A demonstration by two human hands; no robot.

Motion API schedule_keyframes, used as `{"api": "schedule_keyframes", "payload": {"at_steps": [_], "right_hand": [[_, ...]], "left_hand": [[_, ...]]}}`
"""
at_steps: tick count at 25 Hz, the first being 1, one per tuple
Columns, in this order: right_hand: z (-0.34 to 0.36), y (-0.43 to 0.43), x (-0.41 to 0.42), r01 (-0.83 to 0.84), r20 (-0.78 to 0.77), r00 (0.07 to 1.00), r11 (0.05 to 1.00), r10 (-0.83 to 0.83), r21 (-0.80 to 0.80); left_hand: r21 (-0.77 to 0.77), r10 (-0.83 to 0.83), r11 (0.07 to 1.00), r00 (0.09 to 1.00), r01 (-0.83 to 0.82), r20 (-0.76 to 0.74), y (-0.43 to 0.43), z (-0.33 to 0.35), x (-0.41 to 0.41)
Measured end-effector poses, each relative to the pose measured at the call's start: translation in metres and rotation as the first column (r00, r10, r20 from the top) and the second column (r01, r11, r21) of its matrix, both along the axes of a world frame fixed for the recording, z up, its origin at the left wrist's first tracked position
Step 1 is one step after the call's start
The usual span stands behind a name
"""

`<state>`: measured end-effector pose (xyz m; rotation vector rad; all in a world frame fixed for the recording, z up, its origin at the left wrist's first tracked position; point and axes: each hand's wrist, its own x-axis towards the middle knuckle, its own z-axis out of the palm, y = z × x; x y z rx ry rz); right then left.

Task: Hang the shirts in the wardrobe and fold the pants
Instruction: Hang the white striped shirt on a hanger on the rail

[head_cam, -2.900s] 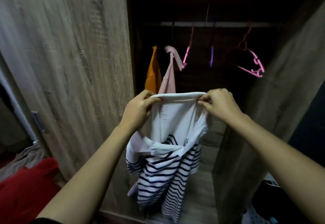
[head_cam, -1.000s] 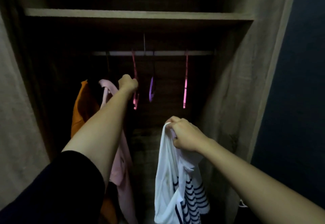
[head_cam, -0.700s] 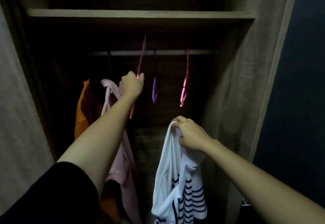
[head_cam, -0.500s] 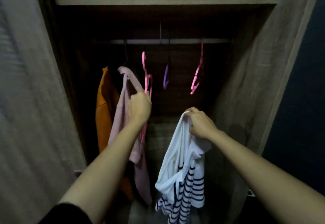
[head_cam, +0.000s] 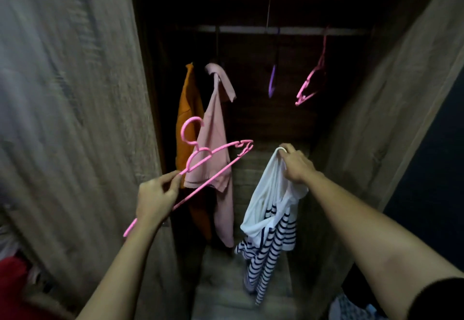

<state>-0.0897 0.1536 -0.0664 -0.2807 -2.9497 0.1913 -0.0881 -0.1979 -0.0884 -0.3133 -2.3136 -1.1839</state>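
**Hanger comes off the rail for the next shirt**

Down from the wardrobe's metal rail (head_cam: 301, 30) since a moment ago, a pink plastic hanger (head_cam: 195, 145) sits pinched in the left hand (head_cam: 154, 199), hook up, likely ready for threading. Well apart from it, the right hand (head_cam: 296, 165) grips the collar of the white, navy-striped shirt (head_cam: 271, 199), which dangles unhung at the wardrobe's mouth.

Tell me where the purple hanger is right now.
In the head view, the purple hanger hangs from the wardrobe rail, right of centre, between the pink shirt and an empty pink hanger.
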Motion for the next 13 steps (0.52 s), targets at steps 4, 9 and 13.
{"api": "schedule_keyframes", "payload": {"at_steps": [4,9,13], "right_hand": [[0.000,-0.010,-0.003,-0.007,-0.050,0.999,0.998,0.004,-0.068],[0.038,-0.053,0.007,-0.207,-0.035,0.975,0.957,0.218,0.201],[0.063,-0.093,0.022,-0.386,-0.006,0.902,0.812,0.432,0.438]], "left_hand": [[0.063,-0.152,0.986,0.987,0.156,-0.061,-0.029,0.004,0.010],[0.023,-0.253,0.967,0.966,0.255,-0.058,0.005,-0.005,0.016],[0.232,-0.278,0.932,0.960,0.278,-0.033,0.051,-0.023,0.014]]}}
